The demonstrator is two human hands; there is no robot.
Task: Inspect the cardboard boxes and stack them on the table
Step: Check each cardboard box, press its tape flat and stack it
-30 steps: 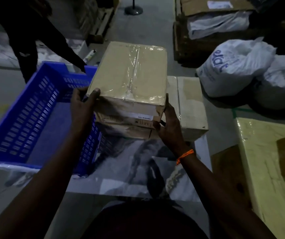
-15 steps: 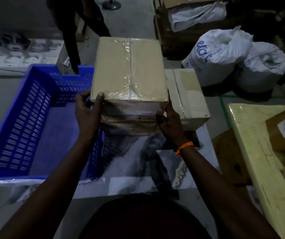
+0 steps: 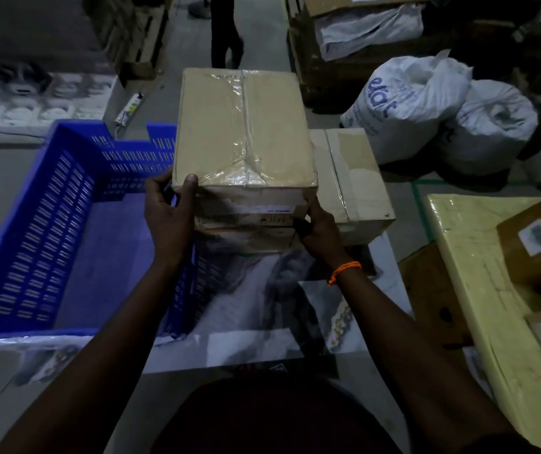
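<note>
Table (image 3: 295, 335): nearest to the person, covered with a grey and white printed sheet.
Left hand (image 3: 169, 217): grips the near left corner of the top box (image 3: 244, 129), with the thumb on the upper face and the other fingers curled round the side.
Right hand (image 3: 319, 234): its fingers are closed round the near right corner of the lower boxes (image 3: 246, 237); an orange wristband (image 3: 344, 271) is on the wrist.
Top box: brown, sealed with clear tape along the middle, lying flat on the lower boxes.
Lower boxes: at least 2, flat, piled on the table, with a white label on the near side.
Side box (image 3: 351, 178): on the table, touching the pile at its right and lower than it.
Blue crate (image 3: 49, 231): on the left, its right wall just beside the pile.
Yellow wrapped block (image 3: 478, 290): on the right, carrying a small labelled carton (image 3: 537, 244).
White sacks (image 3: 426, 109): 2, on the floor, far right.
Standing person (image 3: 226, 37): far behind the pile; only the legs show.
</note>
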